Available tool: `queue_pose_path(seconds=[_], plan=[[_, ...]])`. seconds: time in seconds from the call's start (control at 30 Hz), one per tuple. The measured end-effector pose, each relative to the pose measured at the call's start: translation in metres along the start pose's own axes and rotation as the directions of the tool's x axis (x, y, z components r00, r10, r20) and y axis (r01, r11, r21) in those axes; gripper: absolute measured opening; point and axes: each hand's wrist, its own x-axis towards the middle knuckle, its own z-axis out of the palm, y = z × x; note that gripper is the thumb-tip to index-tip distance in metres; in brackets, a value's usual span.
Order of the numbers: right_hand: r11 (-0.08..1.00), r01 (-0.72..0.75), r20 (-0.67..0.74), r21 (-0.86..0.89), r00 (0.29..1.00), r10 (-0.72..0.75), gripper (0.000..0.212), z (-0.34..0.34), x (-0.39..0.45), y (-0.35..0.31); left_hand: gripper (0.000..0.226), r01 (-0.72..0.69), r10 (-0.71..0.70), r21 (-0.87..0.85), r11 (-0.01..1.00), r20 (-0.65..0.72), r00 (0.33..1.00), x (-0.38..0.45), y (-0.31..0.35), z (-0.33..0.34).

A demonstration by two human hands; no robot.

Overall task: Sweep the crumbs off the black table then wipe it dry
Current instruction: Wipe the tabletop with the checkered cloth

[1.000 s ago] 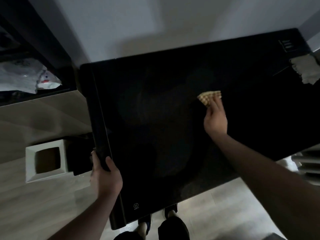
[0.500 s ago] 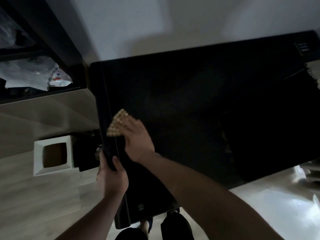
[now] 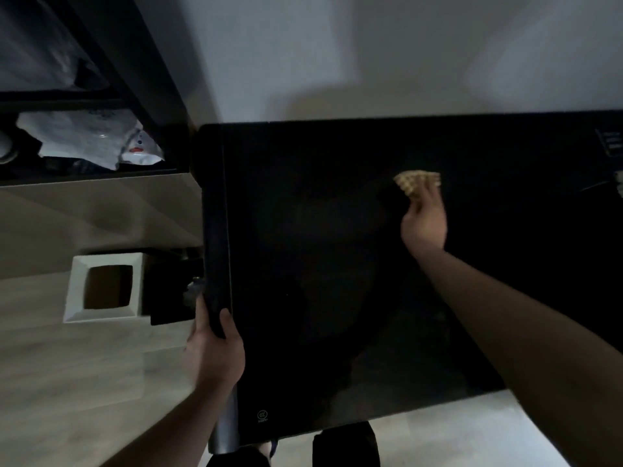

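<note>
The black table (image 3: 320,264) fills the middle and right of the head view, dark and glossy. My right hand (image 3: 425,221) reaches over its far right part and holds a tan waffle-weave cloth (image 3: 415,182) down on the surface, fingers over it. My left hand (image 3: 215,352) grips the table's left edge, thumb on top and fingers wrapped underneath. No crumbs can be made out on the dark top.
A white square bin (image 3: 102,287) stands on the pale wood floor left of the table, a black object beside it. A dark shelf (image 3: 101,96) with white plastic bags (image 3: 94,139) sits at far left. A white wall runs behind the table.
My right hand has swept the cloth from the table's left edge, next to my left hand, back across to the right part. My left hand keeps its grip on the edge.
</note>
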Motion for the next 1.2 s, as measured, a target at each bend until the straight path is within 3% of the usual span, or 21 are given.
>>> queue_pose_path(seconds=[0.17,0.27,0.43,0.5,0.6,0.7,0.8,0.83,0.9,1.03,1.2], plan=[[0.927,-0.007,0.145,-0.375,0.987,0.066,0.067,0.009,0.038,0.015,0.059,0.012,-0.012,0.038,0.999,-0.005,1.0,0.004,-0.002,0.001],[0.918,0.013,0.133,-0.396,0.99,0.043,0.07,0.031,0.042,-0.004,0.057,0.029,-0.029,0.081,0.996,-0.008,1.0,0.003,0.0,0.001],[0.908,0.271,0.243,-0.32,0.95,-0.198,0.065,0.061,0.025,-0.045,0.06,0.067,-0.066,0.104,0.992,-0.019,0.998,0.004,0.001,0.003],[0.854,0.456,0.315,-0.251,0.873,-0.373,0.062,0.076,-0.002,-0.069,0.058,0.053,-0.05,0.091,0.994,-0.028,0.998,0.002,0.002,0.003],[0.699,0.715,0.411,-0.021,0.643,-0.646,0.061,0.101,-0.064,-0.101,0.057,0.063,-0.06,0.109,0.992,-0.039,0.997,0.002,0.003,0.003],[0.599,0.78,0.491,0.179,0.457,-0.741,0.073,0.113,-0.124,-0.121,0.057,0.064,-0.058,0.132,0.989,-0.045,0.997,0.002,0.004,0.004],[0.57,0.768,0.523,0.292,0.371,-0.768,0.074,0.115,-0.135,-0.119,0.06,0.064,-0.055,0.16,0.985,-0.054,0.997,0.002,0.0,0.004],[0.58,0.735,0.498,0.352,0.377,-0.781,0.072,0.112,-0.128,-0.113,0.063,0.063,-0.055,0.169,0.984,-0.051,0.997,0.001,0.0,0.003],[0.626,0.663,0.42,0.41,0.472,-0.775,0.064,0.101,-0.104,-0.093,0.063,0.055,-0.045,0.181,0.982,-0.056,0.997,-0.001,0.001,0.003],[0.805,0.523,0.237,0.28,0.775,-0.585,0.054,0.053,-0.016,-0.024,0.057,-0.036,0.057,0.199,0.979,-0.104,0.993,-0.006,0.007,0.003],[0.965,0.261,0.035,0.036,0.964,-0.262,0.052,-0.037,0.098,0.084,0.062,-0.127,0.156,0.165,0.978,-0.177,0.972,-0.007,0.004,0.009]])
